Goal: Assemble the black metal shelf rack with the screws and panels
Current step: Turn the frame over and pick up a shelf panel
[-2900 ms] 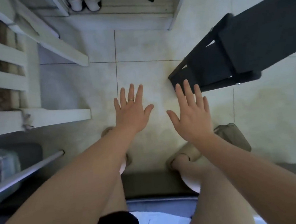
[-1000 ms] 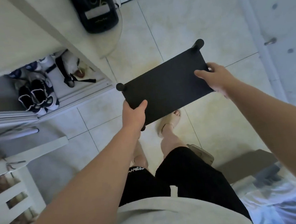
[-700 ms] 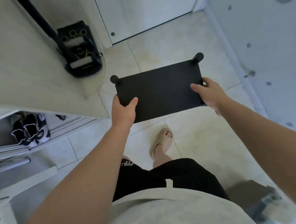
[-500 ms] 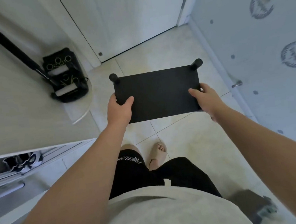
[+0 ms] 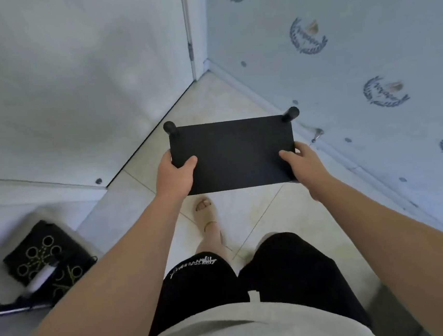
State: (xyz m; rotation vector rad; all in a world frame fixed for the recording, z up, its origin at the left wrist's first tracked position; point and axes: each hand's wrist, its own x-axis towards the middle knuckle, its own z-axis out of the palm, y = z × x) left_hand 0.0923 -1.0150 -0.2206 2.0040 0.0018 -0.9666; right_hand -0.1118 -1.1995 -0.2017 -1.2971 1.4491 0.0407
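I stand and hold the black metal shelf rack (image 5: 233, 150) level in front of me, above the tiled floor. Its flat top panel faces up, and two round post ends show at its far corners. My left hand (image 5: 173, 173) grips the near left edge with the thumb on top. At the near right edge my right hand (image 5: 302, 164) grips it the same way. The lower shelves and legs are hidden under the top panel.
A white door (image 5: 76, 81) stands ahead on the left and a pale blue patterned wall (image 5: 353, 60) runs along the right, meeting at a corner. A black patterned bag (image 5: 45, 262) sits at the lower left. Beige floor tiles (image 5: 268, 212) lie below the rack.
I stood up, took the rack in both hands and turned with it. The view has swung from the shoe cabinet towards the door and wall corner, the rack staying in both hands.
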